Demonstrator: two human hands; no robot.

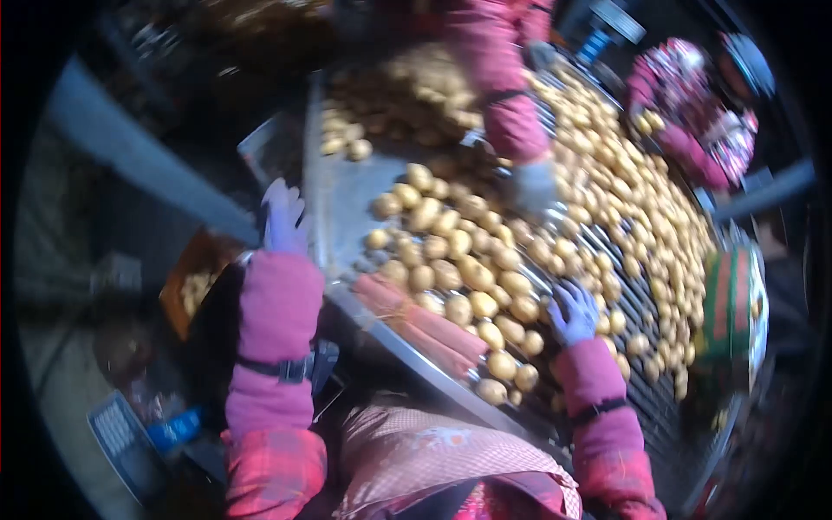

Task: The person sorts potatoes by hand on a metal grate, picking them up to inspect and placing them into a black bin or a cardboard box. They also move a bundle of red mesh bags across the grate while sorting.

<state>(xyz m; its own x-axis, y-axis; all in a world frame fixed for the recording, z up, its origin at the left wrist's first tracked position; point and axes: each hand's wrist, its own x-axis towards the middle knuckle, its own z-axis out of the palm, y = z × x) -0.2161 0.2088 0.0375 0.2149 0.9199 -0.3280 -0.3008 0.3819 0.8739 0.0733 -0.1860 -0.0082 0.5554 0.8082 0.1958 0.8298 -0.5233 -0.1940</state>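
Potatoes are spread over the metal surface. Hand-picking seems under way: the left hand is held open beside its edge; whether one is gripped by the right hand, among them, cannot be told. Next, closure around one seems called for.

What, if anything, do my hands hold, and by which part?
Left hand looks empty. Right hand is among potatoes; whether it grips one can't be told.

Left hand and right hand in lavender gloves, mauve-pink sleeve covers up the forearms, black strap with a chunky buckle on the left, dark band on the right, red plaid sleeves, pink checked apron, pale blurred print
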